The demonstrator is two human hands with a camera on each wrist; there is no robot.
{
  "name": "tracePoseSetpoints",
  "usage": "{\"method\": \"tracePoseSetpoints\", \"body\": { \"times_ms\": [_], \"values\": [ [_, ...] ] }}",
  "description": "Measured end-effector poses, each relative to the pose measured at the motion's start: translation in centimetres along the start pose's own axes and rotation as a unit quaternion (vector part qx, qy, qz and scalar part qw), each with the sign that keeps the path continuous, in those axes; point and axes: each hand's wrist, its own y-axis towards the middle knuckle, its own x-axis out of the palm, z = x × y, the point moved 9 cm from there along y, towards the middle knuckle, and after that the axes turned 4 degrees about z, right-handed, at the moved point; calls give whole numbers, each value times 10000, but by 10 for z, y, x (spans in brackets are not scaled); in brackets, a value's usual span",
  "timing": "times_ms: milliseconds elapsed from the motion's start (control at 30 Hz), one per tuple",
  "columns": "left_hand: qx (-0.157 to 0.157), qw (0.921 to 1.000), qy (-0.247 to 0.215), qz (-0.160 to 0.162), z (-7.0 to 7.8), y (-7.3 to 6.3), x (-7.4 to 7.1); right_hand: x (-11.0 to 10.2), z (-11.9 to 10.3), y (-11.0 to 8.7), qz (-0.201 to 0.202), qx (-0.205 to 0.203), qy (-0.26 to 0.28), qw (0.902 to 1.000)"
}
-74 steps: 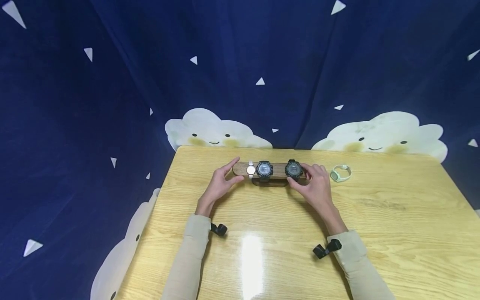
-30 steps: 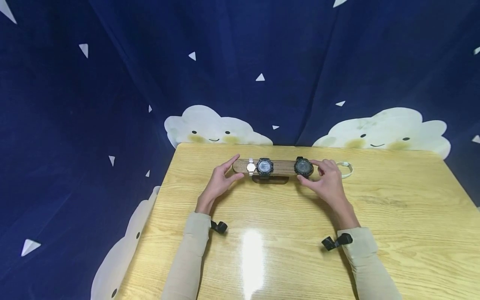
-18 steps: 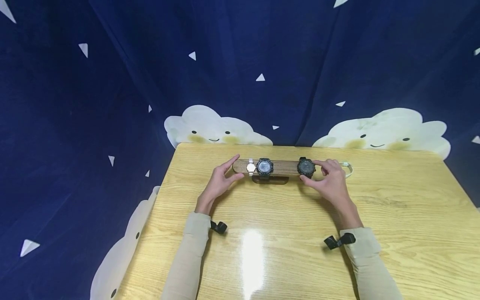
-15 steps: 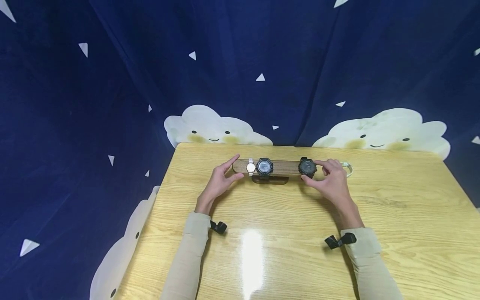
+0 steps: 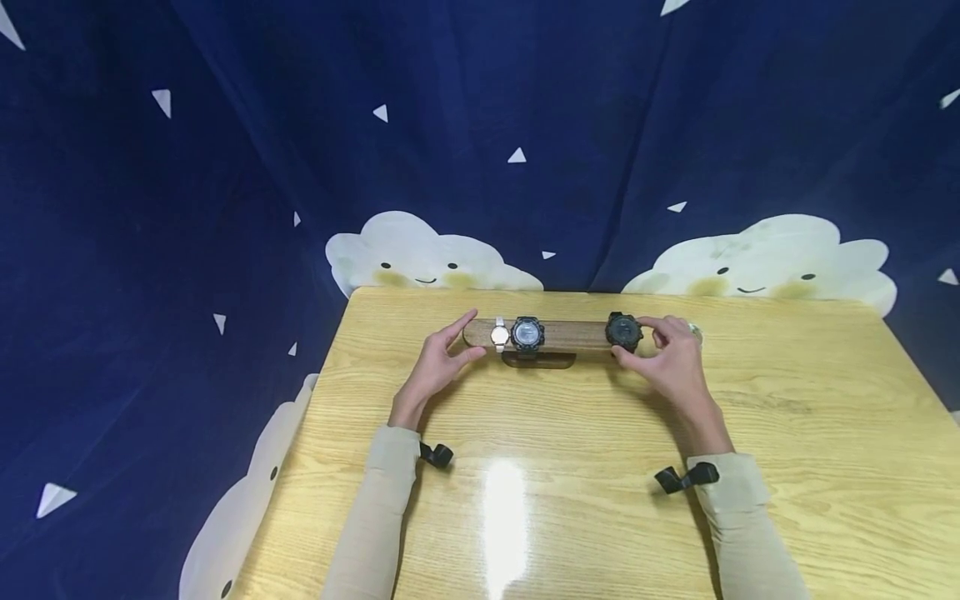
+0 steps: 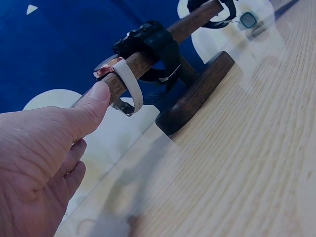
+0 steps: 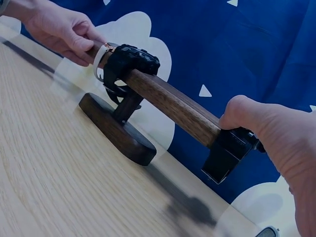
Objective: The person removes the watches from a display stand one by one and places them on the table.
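Observation:
A dark wooden watch stand (image 5: 573, 335) stands on the table, its bar running left to right. My left hand (image 5: 437, 367) pinches the bar's left end between thumb and fingers. Right beside it, a small watch with a white strap (image 5: 500, 337) is looped round the bar, followed by a chunky black watch (image 5: 527, 332). My right hand (image 5: 675, 362) pinches another black watch (image 5: 624, 332) at the bar's right end. In the right wrist view its strap (image 7: 222, 165) hangs at the very tip of the bar, and the thumb presses on top.
A pale green watch (image 6: 248, 19) lies on the wooden table (image 5: 570, 483) to the right of the stand, mostly hidden behind my right hand in the head view. A dark blue curtain (image 5: 480, 150) with white clouds hangs behind the table's back edge.
My right hand has slid the black watch rightward along the bar to its right end, and now covers most of the pale green watch. The left hand has stayed on the bar's left end.

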Motion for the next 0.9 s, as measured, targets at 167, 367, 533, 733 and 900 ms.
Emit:
{"method": "tracePoseSetpoints", "body": {
  "times_ms": [167,367,533,733,900],
  "values": [
    [-12,10000,14,0,-1,-1,0,-3,6,1,7,142,-135,9998],
    [23,10000,22,12,-1,0,-1,-7,11,3,26,300,-199,9993],
    [54,10000,33,16,-1,0,-1,-13,13,4,117,348,-235,9991],
    [26,10000,39,4,-2,0,-1,-20,18,5,242,411,-204,9987],
    [17,10000,32,3,-2,1,0,-28,19,6,322,426,-211,9983]
  ]
}}
